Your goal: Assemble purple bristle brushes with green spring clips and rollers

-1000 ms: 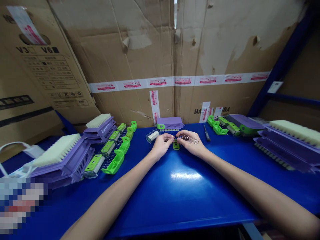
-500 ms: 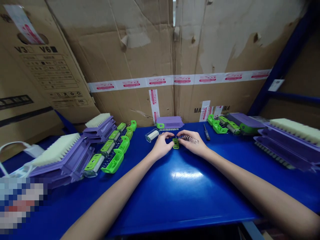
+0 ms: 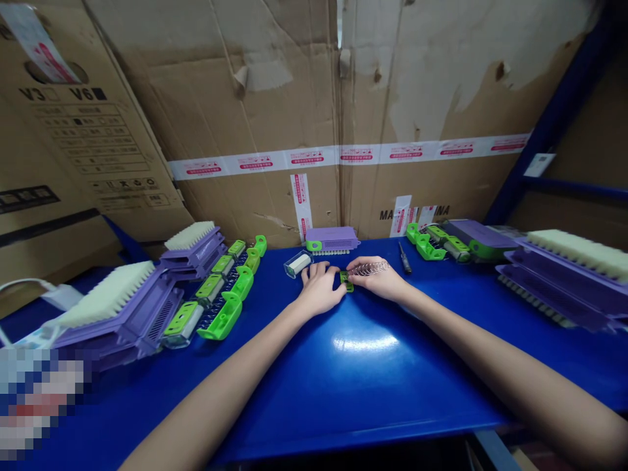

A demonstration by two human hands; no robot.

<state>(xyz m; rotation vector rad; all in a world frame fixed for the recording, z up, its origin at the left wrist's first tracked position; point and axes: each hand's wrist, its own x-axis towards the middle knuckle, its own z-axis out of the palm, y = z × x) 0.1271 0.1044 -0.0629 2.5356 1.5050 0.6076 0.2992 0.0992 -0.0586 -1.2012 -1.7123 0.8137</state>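
My left hand (image 3: 318,288) and my right hand (image 3: 377,280) meet at the middle of the blue table (image 3: 353,379), both pinched on a small green plastic piece (image 3: 347,280) that lies between them. A row of metal springs (image 3: 369,267) rests against the top of my right hand. A small clear box with a white insert (image 3: 297,263) lies just left of my left hand. A purple and green brush body (image 3: 331,239) stands behind the hands at the cardboard wall.
Purple brushes with white bristles (image 3: 110,304) and several green and grey parts (image 3: 216,297) are lined up at the left. More purple brushes (image 3: 564,268) and green parts (image 3: 436,241) lie at the right. A dark screwdriver (image 3: 404,257) lies behind my right hand. Cardboard boxes (image 3: 294,98) wall the back.
Both hands have closed in tighter on the green piece, my left hand sliding right and pressing down beside it. The springs stay at my right hand.
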